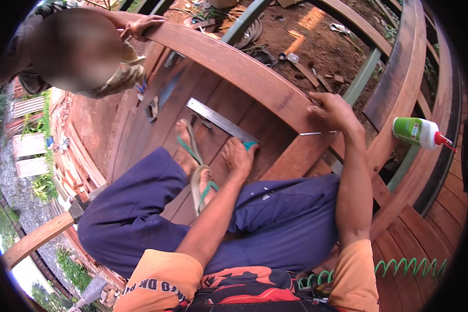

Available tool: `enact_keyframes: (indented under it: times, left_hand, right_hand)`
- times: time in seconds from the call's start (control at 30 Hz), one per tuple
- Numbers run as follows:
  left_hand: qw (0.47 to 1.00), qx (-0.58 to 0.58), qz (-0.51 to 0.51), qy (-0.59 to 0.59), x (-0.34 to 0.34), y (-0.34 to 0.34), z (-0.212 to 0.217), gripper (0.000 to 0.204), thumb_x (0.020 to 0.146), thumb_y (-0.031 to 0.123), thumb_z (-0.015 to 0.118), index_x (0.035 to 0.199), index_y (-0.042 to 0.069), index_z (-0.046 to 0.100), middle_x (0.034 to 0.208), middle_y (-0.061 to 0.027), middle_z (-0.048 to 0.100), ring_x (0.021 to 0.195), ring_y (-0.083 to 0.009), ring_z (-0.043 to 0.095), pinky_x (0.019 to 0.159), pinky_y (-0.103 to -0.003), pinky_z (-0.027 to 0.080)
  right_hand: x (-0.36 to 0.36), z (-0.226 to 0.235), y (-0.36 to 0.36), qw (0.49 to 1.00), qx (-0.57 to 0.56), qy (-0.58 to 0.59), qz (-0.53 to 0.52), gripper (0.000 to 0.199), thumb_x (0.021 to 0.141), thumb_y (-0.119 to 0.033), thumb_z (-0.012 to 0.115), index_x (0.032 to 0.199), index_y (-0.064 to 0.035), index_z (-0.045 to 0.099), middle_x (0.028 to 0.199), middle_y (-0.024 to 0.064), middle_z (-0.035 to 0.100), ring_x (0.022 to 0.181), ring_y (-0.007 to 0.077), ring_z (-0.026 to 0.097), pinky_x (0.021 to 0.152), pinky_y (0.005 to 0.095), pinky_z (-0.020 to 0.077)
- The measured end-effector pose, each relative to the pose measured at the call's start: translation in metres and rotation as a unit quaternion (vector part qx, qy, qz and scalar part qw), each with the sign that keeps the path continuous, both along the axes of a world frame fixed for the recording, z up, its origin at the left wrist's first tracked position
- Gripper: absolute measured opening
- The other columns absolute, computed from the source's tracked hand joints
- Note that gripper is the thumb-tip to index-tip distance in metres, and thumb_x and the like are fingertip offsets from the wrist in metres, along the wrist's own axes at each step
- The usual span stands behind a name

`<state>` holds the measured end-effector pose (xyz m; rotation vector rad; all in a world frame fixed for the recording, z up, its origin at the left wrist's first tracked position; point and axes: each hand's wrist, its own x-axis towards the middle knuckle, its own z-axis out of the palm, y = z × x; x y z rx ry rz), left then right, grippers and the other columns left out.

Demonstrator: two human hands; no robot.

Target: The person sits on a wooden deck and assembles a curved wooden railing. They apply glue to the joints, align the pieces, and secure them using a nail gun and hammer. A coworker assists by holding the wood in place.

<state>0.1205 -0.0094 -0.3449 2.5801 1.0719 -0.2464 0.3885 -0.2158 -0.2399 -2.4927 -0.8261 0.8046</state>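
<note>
1. Left hand (239,155) lies palm-down on the metal ruler (218,120) — fingers closed over its teal end, on the deck boards (275,143).
2. Right hand (332,110) grips the curved rail (244,67) — a nail (311,133) just below it.
3. Glue bottle (420,132) rests on the right rail.

A white and green glue bottle (417,132) with a red nozzle lies on its side on the curved wooden rail at right; a green coiled cord (408,266) trails over the deck boards (431,229) below it; green-strapped sandals (196,171) sit on the planks; wood offcuts (317,73) litter the bare soil beyond; another person's hand (144,25) grips the far rail at upper left.
</note>
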Motion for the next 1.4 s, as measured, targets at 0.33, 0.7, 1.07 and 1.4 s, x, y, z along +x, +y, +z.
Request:
enact_keyframes:
  times: [0.33,0.7,1.07,1.4]
  left_hand:
    - [0.771,-0.510,0.321,-0.207,0.005,0.014,0.038,0.043,0.088,0.012,0.085,0.118,-0.005,0.060,0.096,-0.0077,0.069,0.085,-0.0164,0.067,0.079,-0.033,0.057]
    - [0.784,-0.603,0.101,-0.104,0.060,-0.002,0.079,0.029,0.091,0.009,0.081,0.111,-0.005,0.066,0.095,-0.0106,0.075,0.080,-0.0116,0.069,0.072,-0.025,0.056]
    - [0.813,-0.570,0.077,-0.086,0.066,-0.016,0.087,0.027,0.090,0.008,0.080,0.110,-0.005,0.066,0.093,-0.0090,0.075,0.080,-0.0091,0.065,0.071,-0.025,0.053]
    - [0.796,-0.588,0.083,-0.116,0.066,-0.019,0.085,0.022,0.090,0.006,0.078,0.107,-0.003,0.067,0.087,-0.0048,0.072,0.076,-0.0068,0.061,0.067,-0.024,0.051]
  right_hand:
    - [-0.003,0.012,-0.004,0.996,-0.022,0.078,-0.040,0.046,0.089,-0.031,0.079,0.127,-0.0052,0.072,0.119,0.0207,0.074,0.112,0.0369,0.070,0.096,0.0453,0.0532]
    - [-0.007,0.009,-0.003,0.995,-0.011,0.068,-0.074,0.047,0.089,-0.032,0.080,0.126,-0.0049,0.073,0.120,0.0189,0.075,0.112,0.0330,0.072,0.096,0.0436,0.0542]
    - [-0.008,0.009,0.001,0.996,-0.035,0.060,-0.052,0.052,0.089,-0.031,0.079,0.131,-0.0017,0.067,0.122,0.0209,0.073,0.116,0.0356,0.069,0.099,0.0430,0.0529]
    - [0.000,0.004,-0.002,0.996,-0.063,0.065,0.007,0.060,0.084,-0.032,0.081,0.132,0.0001,0.064,0.125,0.0246,0.070,0.122,0.0403,0.065,0.105,0.0449,0.0506]
